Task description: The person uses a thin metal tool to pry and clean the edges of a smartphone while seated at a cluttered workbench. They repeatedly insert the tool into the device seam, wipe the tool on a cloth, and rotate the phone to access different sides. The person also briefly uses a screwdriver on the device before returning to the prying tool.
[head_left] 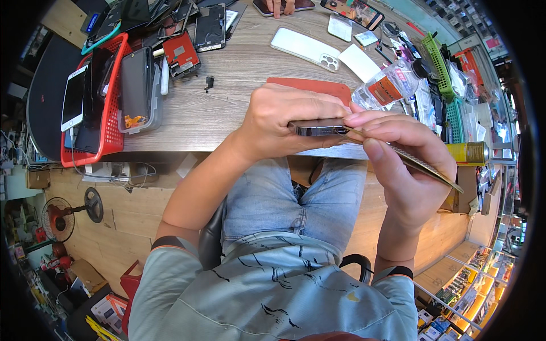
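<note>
My left hand (273,116) grips a dark phone (314,128) with a metal edge, its bottom edge turned toward me, above the desk's front edge. My right hand (409,162) holds thin gold tweezers (435,172) angled up to the left, their tips at the phone's right end by the port. The fingertips of my right hand are close against or on that end of the phone; exact contact is hard to tell. A red mat (307,84) lies just behind both hands, partly hidden by them.
A red basket (111,145) of phones, a clear box (142,125) and phone parts (210,28) crowd the left. A white phone (301,45), bottle (378,91), green baskets (438,65) and yellow can (466,153) sit behind and right. Another person's hand (278,8) is at the far edge.
</note>
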`<action>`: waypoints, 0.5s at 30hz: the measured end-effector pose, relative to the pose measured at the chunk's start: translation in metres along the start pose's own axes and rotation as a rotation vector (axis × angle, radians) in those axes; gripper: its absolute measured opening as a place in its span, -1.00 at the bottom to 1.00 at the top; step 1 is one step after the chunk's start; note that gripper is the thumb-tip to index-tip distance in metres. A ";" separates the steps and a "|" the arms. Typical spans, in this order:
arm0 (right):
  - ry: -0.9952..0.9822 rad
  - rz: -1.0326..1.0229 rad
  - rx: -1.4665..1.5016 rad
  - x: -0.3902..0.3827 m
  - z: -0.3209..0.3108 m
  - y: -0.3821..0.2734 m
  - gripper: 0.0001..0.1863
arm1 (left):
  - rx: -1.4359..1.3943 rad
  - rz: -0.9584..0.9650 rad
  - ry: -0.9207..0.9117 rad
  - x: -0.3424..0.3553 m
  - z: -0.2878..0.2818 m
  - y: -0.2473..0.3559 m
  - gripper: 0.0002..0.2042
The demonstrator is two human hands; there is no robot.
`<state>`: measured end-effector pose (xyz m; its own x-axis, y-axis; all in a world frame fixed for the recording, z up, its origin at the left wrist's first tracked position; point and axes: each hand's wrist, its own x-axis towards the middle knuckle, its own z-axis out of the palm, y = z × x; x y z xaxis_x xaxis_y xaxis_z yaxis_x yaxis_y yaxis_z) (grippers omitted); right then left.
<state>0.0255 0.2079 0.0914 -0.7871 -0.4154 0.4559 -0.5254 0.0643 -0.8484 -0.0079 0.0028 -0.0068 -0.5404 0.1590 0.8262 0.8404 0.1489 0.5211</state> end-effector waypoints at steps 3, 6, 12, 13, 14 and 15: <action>0.002 -0.053 0.011 -0.001 0.002 0.006 -0.85 | 0.010 0.004 0.006 0.000 0.000 0.000 -0.68; -0.033 -0.089 0.010 0.000 0.001 0.010 -0.84 | 0.023 0.006 0.006 -0.001 -0.001 -0.001 -0.69; -0.036 -0.059 -0.002 0.000 -0.001 0.005 -0.82 | 0.015 0.014 0.014 0.001 0.001 -0.001 -0.68; -0.029 -0.079 -0.012 -0.001 0.000 0.007 -0.82 | 0.015 0.016 0.018 0.001 0.001 -0.001 -0.68; -0.023 -0.100 -0.019 -0.001 0.001 0.009 -0.81 | 0.018 0.014 0.014 0.001 0.000 -0.001 -0.67; -0.033 -0.120 -0.029 0.000 0.002 0.010 -0.81 | 0.022 0.012 0.009 0.001 -0.001 -0.001 -0.67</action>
<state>0.0209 0.2071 0.0829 -0.7074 -0.4510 0.5443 -0.6247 0.0386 -0.7799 -0.0091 0.0018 -0.0065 -0.5302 0.1518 0.8342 0.8455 0.1681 0.5068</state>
